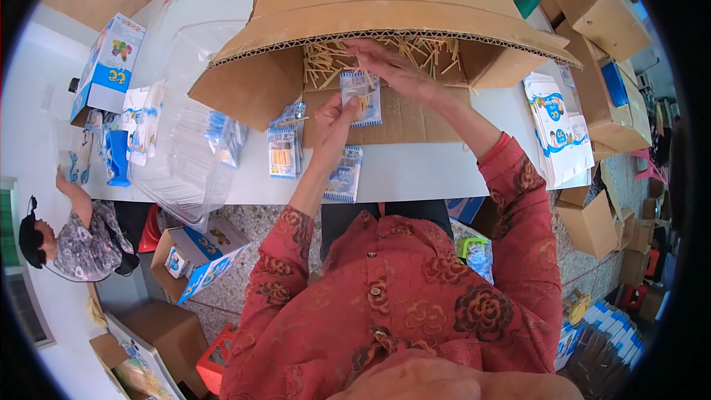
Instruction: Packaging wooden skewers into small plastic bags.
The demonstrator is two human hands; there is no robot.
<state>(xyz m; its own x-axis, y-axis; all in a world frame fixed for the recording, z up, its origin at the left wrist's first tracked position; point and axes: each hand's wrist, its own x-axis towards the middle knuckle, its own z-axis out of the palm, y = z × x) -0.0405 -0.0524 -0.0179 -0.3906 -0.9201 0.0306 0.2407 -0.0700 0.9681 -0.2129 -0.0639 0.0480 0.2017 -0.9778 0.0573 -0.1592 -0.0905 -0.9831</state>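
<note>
Head view, left hand (332, 123) pinched a blue-and-white packet (373, 110), right hand (385, 67) was at its upper end, grip unclear, thin sticks (435, 53) lay beyond the left hand in a cardboard box (415, 16).

We see both arms reaching forward, bare below red patterned sleeves. Our left forearm (307, 181) slants up and inward, the wrist nearly in line with it, and our left hand (331, 127) is closed in a pinch, thumb (349, 109) pointing forward and inward. Our right forearm (459, 120) slants inward from the other side, carrying our right hand (389, 70) farther forward, its fingers pointing leftward. Our hands are near each other; we cannot tell whether the right fingertips grip.
</note>
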